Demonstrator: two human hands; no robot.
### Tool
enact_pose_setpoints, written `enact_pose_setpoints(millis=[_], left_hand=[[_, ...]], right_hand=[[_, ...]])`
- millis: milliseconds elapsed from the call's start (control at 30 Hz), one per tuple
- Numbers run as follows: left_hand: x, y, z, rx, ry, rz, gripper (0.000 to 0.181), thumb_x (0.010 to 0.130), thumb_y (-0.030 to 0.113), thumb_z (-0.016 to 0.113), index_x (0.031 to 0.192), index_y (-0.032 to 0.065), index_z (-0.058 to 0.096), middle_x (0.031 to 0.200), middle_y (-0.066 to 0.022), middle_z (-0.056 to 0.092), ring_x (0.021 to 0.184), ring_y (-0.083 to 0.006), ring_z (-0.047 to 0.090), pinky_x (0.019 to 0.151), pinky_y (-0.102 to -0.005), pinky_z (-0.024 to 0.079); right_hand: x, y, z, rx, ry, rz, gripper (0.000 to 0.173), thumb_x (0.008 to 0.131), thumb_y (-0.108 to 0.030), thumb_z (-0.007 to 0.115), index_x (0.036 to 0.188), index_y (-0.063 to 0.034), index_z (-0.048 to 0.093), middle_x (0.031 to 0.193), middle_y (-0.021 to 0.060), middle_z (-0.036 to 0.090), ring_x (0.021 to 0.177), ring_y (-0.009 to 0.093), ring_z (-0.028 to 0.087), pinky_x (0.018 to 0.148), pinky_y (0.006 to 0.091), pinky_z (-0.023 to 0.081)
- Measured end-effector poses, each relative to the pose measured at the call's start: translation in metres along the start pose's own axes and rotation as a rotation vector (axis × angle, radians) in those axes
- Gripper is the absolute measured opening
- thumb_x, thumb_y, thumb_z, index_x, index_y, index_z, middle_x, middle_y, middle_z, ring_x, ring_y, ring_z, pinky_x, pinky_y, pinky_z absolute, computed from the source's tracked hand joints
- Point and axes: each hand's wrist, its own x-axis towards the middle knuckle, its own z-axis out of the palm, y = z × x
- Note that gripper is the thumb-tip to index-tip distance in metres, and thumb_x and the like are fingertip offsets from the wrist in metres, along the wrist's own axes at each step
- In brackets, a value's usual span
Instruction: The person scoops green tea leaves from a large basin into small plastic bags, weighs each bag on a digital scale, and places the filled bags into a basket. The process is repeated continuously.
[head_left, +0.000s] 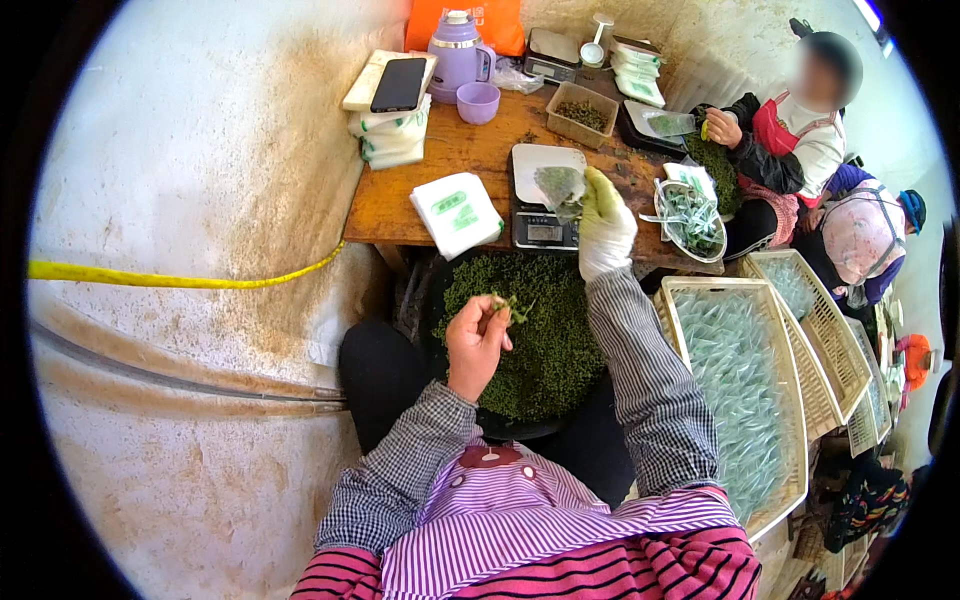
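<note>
My bare left hand (477, 341) pinches a small sprig of green plant bits (514, 307) between thumb and fingertips. Below it is a round dark tub with a heap of small green buds or leaves (551, 352) in it. In a pale glove, stained yellow-green at the fingers, my right hand (606, 225) grips a clear plastic bag (561, 187) with green material inside. The bag is over the pan of a digital scale (527, 161); whether it rests there I cannot tell. Left of the scale lies a stack of printed white plastic bags (459, 217).
A wooden table (397, 196) bears a purple thermos (454, 60), a purple cup (478, 103), a phone (399, 84), a plastic box (581, 112) and an oval basket (694, 217). Right of me, a crate (795, 457) holds many filled bags. A co-worker (806, 142) sits beyond.
</note>
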Motion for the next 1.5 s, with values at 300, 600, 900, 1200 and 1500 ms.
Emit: enact_pose_setpoints(millis=[300,600,900,1200,1500], left_hand=[[-0.018,-0.040,-0.003,0.074,-0.002,-0.104,0.009,0.092,0.007,0.058,0.090,-0.0011,0.055,0.072,0.0000,0.051,0.055,-0.0043,0.050,0.047,-0.0211,0.046],[-0.018,-0.049,0.020,0.177,0.031,-0.101,0.011,0.089,0.007,0.062,0.089,-0.0016,0.055,0.088,-0.0024,0.049,0.059,-0.0044,0.050,0.050,-0.0199,0.046],[-0.013,-0.065,0.032,0.149,0.025,-0.089,0.014,0.088,0.009,0.065,0.087,-0.0031,0.058,0.094,-0.0043,0.053,0.059,-0.0048,0.051,0.051,-0.0201,0.045],[0.064,-0.066,0.060,0.176,0.047,-0.307,0.023,0.093,0.024,0.059,0.090,0.0016,0.056,0.074,-0.0009,0.056,0.056,-0.0058,0.049,0.047,-0.0225,0.045],[0.129,-0.087,0.085,0.521,0.119,-0.104,0.028,0.091,0.023,0.059,0.078,-0.0015,0.059,0.062,-0.0060,0.060,0.051,-0.0127,0.057,0.047,-0.0296,0.045]], right_hand=[[-0.054,0.012,-0.027,-0.034,-0.146,0.176,0.045,0.084,-0.009,0.062,0.128,-0.0084,0.053,0.141,0.0190,0.040,0.129,0.032,0.042,0.106,0.0381,0.036],[-0.144,-0.024,-0.072,0.624,-0.625,0.678,0.039,0.094,-0.010,0.053,0.132,-0.0025,0.050,0.142,0.0125,0.042,0.131,0.022,0.037,0.107,0.0320,0.031],[-0.151,-0.016,-0.074,0.721,-0.541,1.090,0.019,0.090,-0.011,0.061,0.105,0.0013,0.062,0.088,0.0014,0.063,0.078,0.010,0.055,0.073,0.0225,0.046],[-0.079,0.022,-0.086,0.641,-0.327,0.992,0.022,0.086,-0.008,0.065,0.106,0.0018,0.064,0.103,0.0031,0.061,0.095,0.013,0.054,0.087,0.0245,0.042],[-0.026,0.038,-0.022,-0.560,-0.187,-0.241,0.015,0.072,-0.022,0.071,0.085,-0.0159,0.069,0.124,0.0078,0.055,0.121,0.035,0.043,0.100,0.0525,0.031]])
